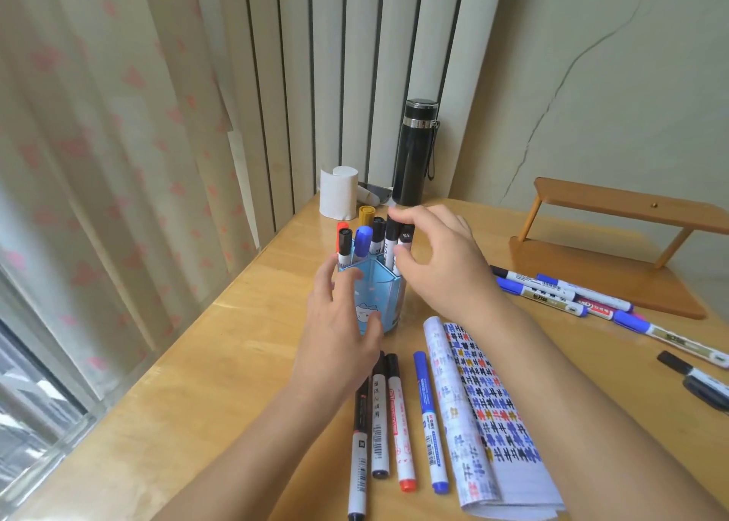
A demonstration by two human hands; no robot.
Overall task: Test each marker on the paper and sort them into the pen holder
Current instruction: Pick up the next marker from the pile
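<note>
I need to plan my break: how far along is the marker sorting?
Done: several markers stand in the blue pen holder, and the paper is covered in test marks. In hand: the right hand pinches a black-capped marker at the holder; the left hand is beside it. Left: four markers lie beside the paper, more markers by the wooden rack.

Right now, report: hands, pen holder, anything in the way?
Left hand open at pen holder. Right hand pinching black-capped marker standing in holder. Nothing blocking; loose markers lie on table.
</note>
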